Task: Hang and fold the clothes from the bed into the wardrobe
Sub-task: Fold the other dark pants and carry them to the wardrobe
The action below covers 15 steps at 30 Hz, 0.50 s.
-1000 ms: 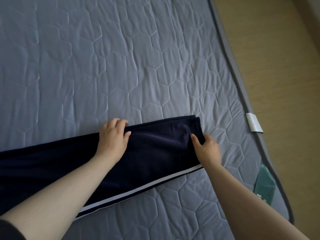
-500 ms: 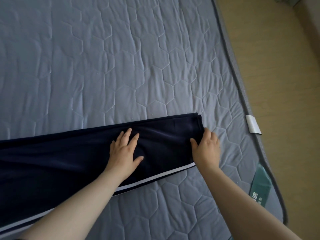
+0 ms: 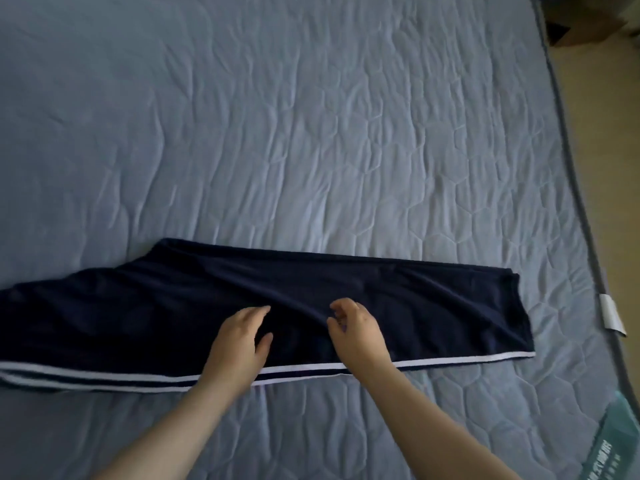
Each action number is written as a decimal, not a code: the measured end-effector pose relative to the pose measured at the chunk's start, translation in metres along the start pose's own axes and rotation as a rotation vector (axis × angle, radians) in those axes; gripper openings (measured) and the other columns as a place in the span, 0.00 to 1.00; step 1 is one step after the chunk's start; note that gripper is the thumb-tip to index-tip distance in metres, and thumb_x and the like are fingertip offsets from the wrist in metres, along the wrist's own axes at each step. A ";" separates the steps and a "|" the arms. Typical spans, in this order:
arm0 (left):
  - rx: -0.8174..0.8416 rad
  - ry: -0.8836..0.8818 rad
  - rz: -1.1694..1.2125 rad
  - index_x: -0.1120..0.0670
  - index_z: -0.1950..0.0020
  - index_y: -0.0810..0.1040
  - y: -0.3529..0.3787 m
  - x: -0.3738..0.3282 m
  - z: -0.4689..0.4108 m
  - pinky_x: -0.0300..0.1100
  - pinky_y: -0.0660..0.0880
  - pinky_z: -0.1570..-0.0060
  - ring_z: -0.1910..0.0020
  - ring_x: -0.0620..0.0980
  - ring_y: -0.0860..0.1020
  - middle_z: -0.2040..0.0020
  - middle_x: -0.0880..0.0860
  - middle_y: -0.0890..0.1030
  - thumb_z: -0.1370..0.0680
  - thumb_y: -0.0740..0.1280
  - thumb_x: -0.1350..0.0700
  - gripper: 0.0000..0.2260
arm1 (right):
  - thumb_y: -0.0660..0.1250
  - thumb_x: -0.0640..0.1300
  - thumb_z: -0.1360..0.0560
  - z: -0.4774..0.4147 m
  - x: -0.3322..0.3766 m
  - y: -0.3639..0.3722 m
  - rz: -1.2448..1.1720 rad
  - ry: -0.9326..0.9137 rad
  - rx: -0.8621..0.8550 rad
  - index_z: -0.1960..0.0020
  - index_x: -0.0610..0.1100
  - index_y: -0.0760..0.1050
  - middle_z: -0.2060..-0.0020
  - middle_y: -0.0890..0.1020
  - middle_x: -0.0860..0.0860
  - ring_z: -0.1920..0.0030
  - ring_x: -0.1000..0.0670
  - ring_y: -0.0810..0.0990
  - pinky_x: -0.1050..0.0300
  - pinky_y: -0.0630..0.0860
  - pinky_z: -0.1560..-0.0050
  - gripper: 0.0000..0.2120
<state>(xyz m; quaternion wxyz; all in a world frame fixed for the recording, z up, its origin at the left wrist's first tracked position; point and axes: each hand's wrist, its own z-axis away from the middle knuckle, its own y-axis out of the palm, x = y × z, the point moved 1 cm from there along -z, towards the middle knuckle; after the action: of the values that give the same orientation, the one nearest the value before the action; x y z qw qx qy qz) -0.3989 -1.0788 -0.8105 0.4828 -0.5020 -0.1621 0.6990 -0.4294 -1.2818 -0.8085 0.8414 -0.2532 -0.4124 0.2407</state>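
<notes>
Fingers (image 3: 252, 315) of the left hand (image 3: 239, 344) lie straight and close together, thumb held apart, flat on a pair of navy trousers (image 3: 433, 306) spread on a bed (image 3: 311, 133). Just beside it, the right hand (image 3: 358, 337) sits on the same cloth with its fingers (image 3: 341, 306) curled inward and the thumb tucked toward them; motion blur hides whether they pinch the fabric or only touch it. A soft ridge of cloth rises between the two hands, which are near each other but not touching. Both bare forearms reach in from the bottom of the head view.

The trousers run left to right across the near part of the bed, laid flat, with white side stripes (image 3: 104, 375) along the edge closest to the person. Their narrow end lies to the right, short of the mattress edge; the wider end runs out of view on the left.

Beyond the garment stretches blue-grey quilted bedding stitched in hexagons. On the right border of the mattress sit a white tag (image 3: 611, 315) and, nearer, a green label (image 3: 620, 441). Pale wooden floor (image 3: 609, 140) shows past that edge.
</notes>
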 end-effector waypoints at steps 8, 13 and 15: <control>0.189 -0.158 -0.142 0.48 0.22 0.55 -0.029 0.146 0.004 0.42 0.62 0.29 0.27 0.52 0.61 0.22 0.50 0.48 0.19 0.60 0.46 0.28 | 0.59 0.38 0.20 -0.060 0.119 0.107 0.056 -0.282 0.077 0.26 0.42 0.66 0.29 0.68 0.49 0.34 0.49 0.72 0.61 0.69 0.34 0.22; -0.071 -0.089 -0.008 0.53 0.29 0.66 -0.056 0.157 -0.026 0.41 0.75 0.51 0.53 0.48 0.78 0.36 0.51 0.67 0.21 0.63 0.51 0.21 | 0.62 0.44 0.20 -0.095 0.153 0.138 0.218 -0.270 0.100 0.28 0.46 0.68 0.33 0.73 0.51 0.38 0.50 0.75 0.56 0.73 0.41 0.20; -0.178 -0.046 0.013 0.54 0.31 0.67 -0.070 0.161 -0.039 0.43 0.76 0.56 0.57 0.50 0.78 0.36 0.53 0.67 0.22 0.66 0.54 0.21 | 0.64 0.47 0.21 -0.106 0.162 0.146 0.292 -0.235 0.124 0.33 0.47 0.72 0.38 0.76 0.50 0.41 0.48 0.76 0.54 0.74 0.44 0.17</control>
<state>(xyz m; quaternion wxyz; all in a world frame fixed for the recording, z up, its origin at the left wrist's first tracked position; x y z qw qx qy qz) -0.3342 -0.9204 -0.8660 0.4276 -0.5278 -0.2314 0.6965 -0.2833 -1.0959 -0.8630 0.7575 -0.2280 -0.4513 0.4130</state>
